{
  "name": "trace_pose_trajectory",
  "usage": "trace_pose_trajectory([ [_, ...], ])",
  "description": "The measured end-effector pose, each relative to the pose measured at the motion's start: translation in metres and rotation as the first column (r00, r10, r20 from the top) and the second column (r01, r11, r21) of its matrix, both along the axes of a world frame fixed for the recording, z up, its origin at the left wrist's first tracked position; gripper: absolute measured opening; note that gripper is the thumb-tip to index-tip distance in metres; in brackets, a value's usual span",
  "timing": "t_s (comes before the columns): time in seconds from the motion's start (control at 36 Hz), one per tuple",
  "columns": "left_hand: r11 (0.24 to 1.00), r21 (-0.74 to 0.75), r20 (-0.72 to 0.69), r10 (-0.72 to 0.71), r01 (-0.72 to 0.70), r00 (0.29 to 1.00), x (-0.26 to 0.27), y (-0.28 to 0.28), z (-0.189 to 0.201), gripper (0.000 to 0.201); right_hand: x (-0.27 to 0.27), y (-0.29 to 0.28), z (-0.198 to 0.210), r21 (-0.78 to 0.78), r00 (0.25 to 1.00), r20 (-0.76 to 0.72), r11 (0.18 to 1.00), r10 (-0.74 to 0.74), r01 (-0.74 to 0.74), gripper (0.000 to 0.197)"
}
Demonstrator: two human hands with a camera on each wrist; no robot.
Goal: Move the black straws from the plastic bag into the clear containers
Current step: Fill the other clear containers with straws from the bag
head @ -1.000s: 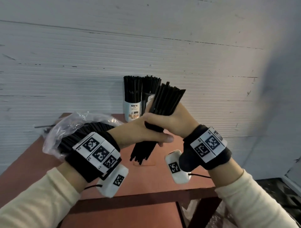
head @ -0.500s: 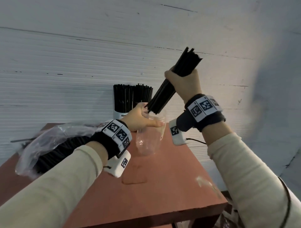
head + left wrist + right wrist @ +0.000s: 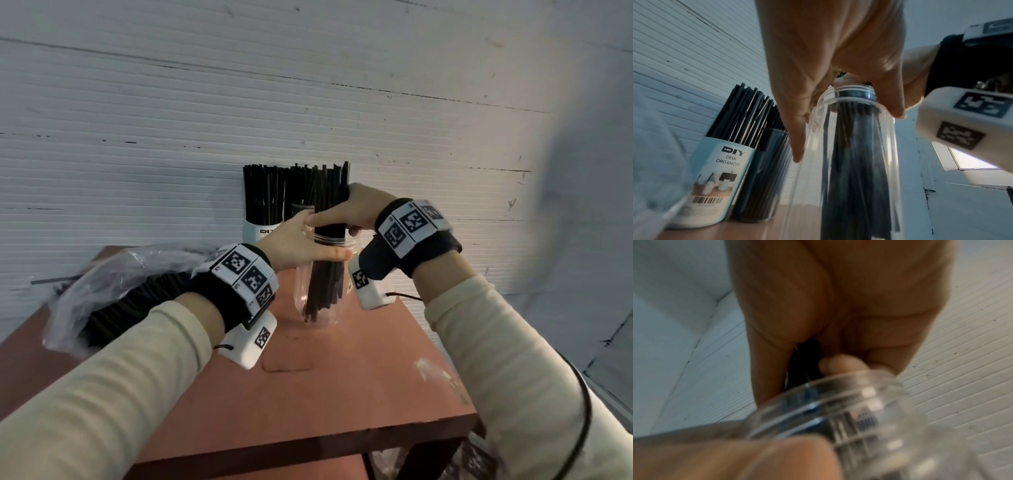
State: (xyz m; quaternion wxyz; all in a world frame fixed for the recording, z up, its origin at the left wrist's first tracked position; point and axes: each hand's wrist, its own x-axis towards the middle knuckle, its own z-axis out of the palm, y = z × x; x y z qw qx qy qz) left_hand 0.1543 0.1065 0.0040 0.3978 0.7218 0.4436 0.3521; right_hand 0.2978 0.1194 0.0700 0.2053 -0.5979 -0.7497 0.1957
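A clear jar (image 3: 320, 301) stands on the red-brown table (image 3: 342, 394). My left hand (image 3: 301, 245) grips it just under the threaded rim (image 3: 851, 94), fingers wrapped round the neck. My right hand (image 3: 346, 212) holds a bundle of black straws (image 3: 325, 270) that stands upright inside the jar, their lower ends near its bottom. The wrist views show the straws (image 3: 855, 170) through the clear wall and my right fingers (image 3: 838, 363) curled round them above the rim (image 3: 849, 394). The plastic bag (image 3: 113, 291) with more black straws lies at the left.
Two filled containers of black straws stand against the white wall: a labelled desk organizer (image 3: 719, 177) and a dark clear one (image 3: 764, 175). One loose straw (image 3: 51, 281) lies beyond the bag. The table's front edge (image 3: 308, 445) and right edge are close.
My right hand has come down from high up and lowered the straw bundle into the jar. My left hand stays on the jar's neck.
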Motion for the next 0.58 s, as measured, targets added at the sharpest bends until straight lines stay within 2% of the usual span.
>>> trace_pose_trajectory([
  [0.08, 1.0, 0.022, 0.013, -0.005, 0.005, 1.0, 0.001, -0.001, -0.002, 0.093, 0.002, -0.004, 0.0, 0.014, 1.0, 0.005, 1.0, -0.004, 0.004, 0.044],
  [0.17, 0.997, 0.066, -0.003, -0.031, 0.031, 1.0, 0.003, -0.004, -0.001, 0.057, 0.003, -0.01, 0.0, 0.055, 1.0, 0.014, 0.998, -0.018, 0.018, 0.05],
  [0.19, 0.997, 0.068, 0.004, -0.029, 0.029, 1.0, 0.002, -0.005, -0.001, 0.057, 0.003, -0.013, 0.001, 0.066, 1.0, 0.014, 0.998, -0.02, 0.019, 0.051],
  [0.22, 0.998, 0.055, 0.009, -0.016, 0.016, 1.0, 0.001, -0.007, -0.001, 0.066, 0.003, -0.015, 0.002, 0.081, 0.999, 0.02, 0.996, -0.025, 0.024, 0.051],
  [0.31, 0.999, -0.002, -0.037, 0.047, -0.047, 0.998, -0.004, -0.011, -0.002, 0.13, 0.003, -0.024, 0.005, 0.161, 0.997, 0.039, 0.985, -0.071, 0.064, 0.064],
  [0.33, 0.998, -0.007, -0.066, 0.066, -0.066, 0.996, -0.007, -0.016, -0.002, 0.14, 0.004, -0.028, 0.006, 0.201, 0.996, 0.028, 0.977, -0.082, 0.075, 0.069],
  [0.36, 0.995, 0.003, -0.089, 0.096, -0.096, 0.991, -0.011, -0.018, -0.002, 0.141, 0.003, -0.032, 0.007, 0.255, 0.996, 0.015, 0.964, -0.086, 0.079, 0.071],
  [0.42, 0.982, 0.089, -0.103, 0.174, -0.165, 0.979, -0.021, -0.024, -0.002, 0.125, 0.001, -0.041, 0.009, 0.413, 0.996, 0.002, 0.908, -0.084, 0.076, 0.068],
  [0.5, 0.918, 0.312, -0.101, 0.289, -0.245, 0.952, -0.046, -0.034, 0.002, 0.07, -0.013, -0.054, 0.009, 0.654, 0.995, -0.094, 0.756, 0.036, 0.035, 0.044],
  [0.56, 0.862, 0.423, -0.093, 0.347, -0.278, 0.933, -0.065, -0.04, 0.008, 0.034, -0.028, -0.063, 0.006, 0.743, 0.974, -0.156, 0.669, 0.162, 0.008, 0.024],
  [0.58, 0.84, 0.455, -0.095, 0.376, -0.296, 0.922, -0.075, -0.043, 0.012, 0.022, -0.037, -0.069, 0.003, 0.761, 0.961, -0.176, 0.649, 0.214, -0.005, 0.016],
])
